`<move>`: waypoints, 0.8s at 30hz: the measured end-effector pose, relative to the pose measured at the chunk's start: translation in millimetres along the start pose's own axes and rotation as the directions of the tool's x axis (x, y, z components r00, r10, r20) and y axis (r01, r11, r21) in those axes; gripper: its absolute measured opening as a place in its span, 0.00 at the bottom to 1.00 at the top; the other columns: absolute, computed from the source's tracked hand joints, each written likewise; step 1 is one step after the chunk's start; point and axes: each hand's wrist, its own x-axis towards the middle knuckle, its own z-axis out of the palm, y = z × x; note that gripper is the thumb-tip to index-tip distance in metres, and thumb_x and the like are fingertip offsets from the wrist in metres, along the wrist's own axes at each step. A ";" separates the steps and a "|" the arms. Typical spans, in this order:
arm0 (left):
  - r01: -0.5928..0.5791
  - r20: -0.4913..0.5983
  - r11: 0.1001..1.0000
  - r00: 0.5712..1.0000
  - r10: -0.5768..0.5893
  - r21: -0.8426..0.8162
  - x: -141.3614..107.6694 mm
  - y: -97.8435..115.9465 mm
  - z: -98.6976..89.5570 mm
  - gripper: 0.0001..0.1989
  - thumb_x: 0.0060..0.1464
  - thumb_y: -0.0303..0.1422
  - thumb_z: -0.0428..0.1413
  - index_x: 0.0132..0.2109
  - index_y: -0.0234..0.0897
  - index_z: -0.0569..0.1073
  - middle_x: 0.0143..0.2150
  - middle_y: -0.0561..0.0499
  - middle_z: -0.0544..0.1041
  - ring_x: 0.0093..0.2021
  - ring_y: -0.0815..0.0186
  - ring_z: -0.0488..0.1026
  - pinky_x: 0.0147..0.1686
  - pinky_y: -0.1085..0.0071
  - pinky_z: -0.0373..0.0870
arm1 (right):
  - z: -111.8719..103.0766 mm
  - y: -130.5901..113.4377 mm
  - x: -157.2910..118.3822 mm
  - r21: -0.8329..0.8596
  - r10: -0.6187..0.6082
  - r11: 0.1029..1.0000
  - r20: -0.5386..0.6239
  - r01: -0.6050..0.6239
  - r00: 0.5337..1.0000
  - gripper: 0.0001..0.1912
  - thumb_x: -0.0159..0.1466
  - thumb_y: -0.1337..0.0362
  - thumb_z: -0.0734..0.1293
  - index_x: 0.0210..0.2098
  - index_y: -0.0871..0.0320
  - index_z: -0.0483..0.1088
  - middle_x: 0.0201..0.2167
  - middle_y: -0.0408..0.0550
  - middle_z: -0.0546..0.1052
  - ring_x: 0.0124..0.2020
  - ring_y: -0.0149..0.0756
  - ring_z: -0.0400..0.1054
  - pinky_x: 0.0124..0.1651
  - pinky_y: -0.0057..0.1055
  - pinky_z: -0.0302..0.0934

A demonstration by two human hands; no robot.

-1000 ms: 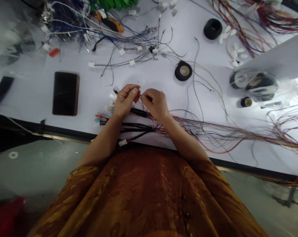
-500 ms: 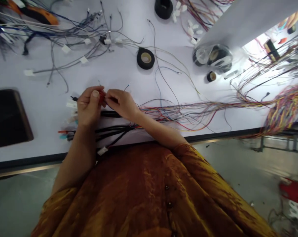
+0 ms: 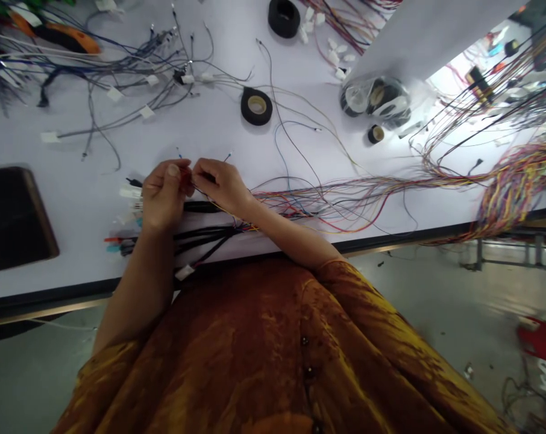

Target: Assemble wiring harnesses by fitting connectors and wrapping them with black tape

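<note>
My left hand [image 3: 162, 191] is closed around a small red connector [image 3: 186, 178], its thumb on top and much of the piece hidden by fingers. Close against it, my right hand [image 3: 222, 185] pinches a thin wire [image 3: 205, 196] at the connector's right side; the wire's tip is hidden. Below both hands lie black-sleeved cable branches [image 3: 205, 236], joined to a long bundle of coloured wires [image 3: 300, 202] that stretches right. White, blue and orange connector ends [image 3: 127, 244] stick out left of my left wrist.
A dark phone-like device [image 3: 17, 217] lies at left. Black tape rolls [image 3: 257, 106] sit beyond my hands, near loose grey wires [image 3: 150, 90] and an orange-handled tool [image 3: 69, 37]. A white post [image 3: 417, 42] rises at the right; a thick wire heap [image 3: 510, 187] hangs over the table edge.
The view has shifted slightly, so the table things sit a little further left. Both hands stay together at the red connector; a yellowish wire now shows below my right hand.
</note>
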 end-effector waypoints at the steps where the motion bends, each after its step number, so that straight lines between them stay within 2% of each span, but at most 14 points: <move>1: 0.010 -0.021 1.000 1.000 -0.010 -0.007 1.1 0.0 -1.5 0.15 0.59 0.49 0.61 0.41 0.43 0.79 0.30 0.55 0.75 0.26 0.73 0.66 0.26 0.69 0.58 | -0.9 -0.7 -0.5 -0.025 0.006 1.000 -0.002 -0.006 1.000 0.11 0.71 0.63 0.60 0.31 0.56 0.64 0.32 0.43 0.73 0.36 0.31 0.65 0.44 0.29 0.59; 3: 0.010 -0.091 0.999 0.996 -0.013 -0.033 4.8 0.1 -5.6 0.17 0.59 0.51 0.60 0.40 0.43 0.77 0.31 0.55 0.76 0.27 0.73 0.66 0.26 0.70 0.59 | -10.7 -1.2 -5.4 -0.060 -0.005 0.998 -0.023 0.003 1.000 0.11 0.71 0.64 0.61 0.32 0.56 0.66 0.33 0.44 0.74 0.37 0.32 0.65 0.45 0.30 0.60; 6: -0.028 -0.204 0.993 0.979 0.004 -0.114 11.6 0.9 -12.5 0.20 0.56 0.55 0.61 0.38 0.42 0.75 0.30 0.57 0.75 0.26 0.74 0.64 0.25 0.72 0.58 | -49.3 5.4 -26.4 -0.119 -0.013 0.993 -0.171 -0.008 0.985 0.10 0.71 0.66 0.60 0.34 0.57 0.70 0.37 0.46 0.75 0.40 0.32 0.66 0.46 0.29 0.61; 8: -0.044 -0.220 0.982 0.976 0.003 -0.183 15.0 1.6 -15.7 0.21 0.54 0.55 0.63 0.38 0.42 0.75 0.30 0.58 0.75 0.27 0.75 0.65 0.25 0.73 0.59 | -84.8 15.8 -48.4 -0.202 0.062 0.971 -0.297 -0.126 0.953 0.11 0.70 0.66 0.60 0.35 0.57 0.72 0.37 0.46 0.74 0.39 0.32 0.66 0.44 0.29 0.60; 9: -0.040 -0.210 0.976 0.978 -0.007 -0.216 16.0 1.9 -16.7 0.20 0.53 0.53 0.64 0.38 0.41 0.76 0.30 0.58 0.76 0.28 0.75 0.66 0.26 0.74 0.59 | -101.7 21.8 -60.3 -0.245 0.119 0.948 -0.323 -0.204 0.939 0.11 0.70 0.65 0.61 0.33 0.58 0.73 0.35 0.46 0.74 0.37 0.32 0.65 0.43 0.30 0.59; 12: -0.011 -0.179 0.956 0.983 -0.044 -0.294 17.3 2.6 -17.8 0.19 0.51 0.50 0.67 0.38 0.41 0.78 0.30 0.58 0.77 0.29 0.75 0.67 0.26 0.75 0.60 | -135.8 37.1 -92.0 -0.394 0.353 0.806 -0.282 -0.443 0.892 0.15 0.68 0.63 0.65 0.25 0.60 0.72 0.24 0.45 0.69 0.29 0.32 0.61 0.36 0.32 0.54; 14: 0.003 -0.192 0.950 0.979 -0.066 -0.311 17.4 3.2 -17.7 0.18 0.51 0.50 0.68 0.37 0.40 0.78 0.29 0.59 0.77 0.28 0.76 0.67 0.26 0.76 0.61 | -142.5 41.6 -106.4 -0.474 0.485 0.692 -0.255 -0.545 0.837 0.17 0.67 0.62 0.66 0.23 0.60 0.73 0.20 0.44 0.67 0.26 0.32 0.58 0.34 0.33 0.50; 16: 0.018 -0.205 0.952 0.975 -0.084 -0.305 17.6 4.2 -16.9 0.17 0.53 0.49 0.67 0.37 0.40 0.78 0.29 0.58 0.78 0.27 0.76 0.67 0.25 0.75 0.61 | -142.0 41.8 -115.7 -0.506 0.531 0.643 -0.246 -0.575 0.811 0.17 0.66 0.60 0.66 0.24 0.61 0.75 0.19 0.44 0.67 0.26 0.32 0.57 0.33 0.33 0.49; 20: 0.049 -0.248 0.959 0.961 -0.122 -0.281 18.7 8.4 -13.1 0.15 0.58 0.48 0.63 0.34 0.42 0.77 0.27 0.59 0.77 0.25 0.76 0.65 0.23 0.76 0.60 | -141.0 38.4 -128.8 -0.445 0.472 0.706 -0.284 -0.551 0.835 0.15 0.66 0.60 0.65 0.28 0.61 0.77 0.21 0.43 0.68 0.26 0.32 0.57 0.33 0.32 0.47; 24: 0.091 -0.236 0.953 0.958 -0.163 -0.288 18.4 11.8 -9.8 0.15 0.62 0.47 0.61 0.34 0.41 0.76 0.26 0.60 0.76 0.25 0.76 0.64 0.24 0.77 0.61 | -137.5 43.2 -132.4 -0.443 0.468 0.721 -0.256 -0.533 0.846 0.17 0.65 0.61 0.64 0.22 0.61 0.72 0.18 0.41 0.62 0.25 0.30 0.54 0.32 0.32 0.45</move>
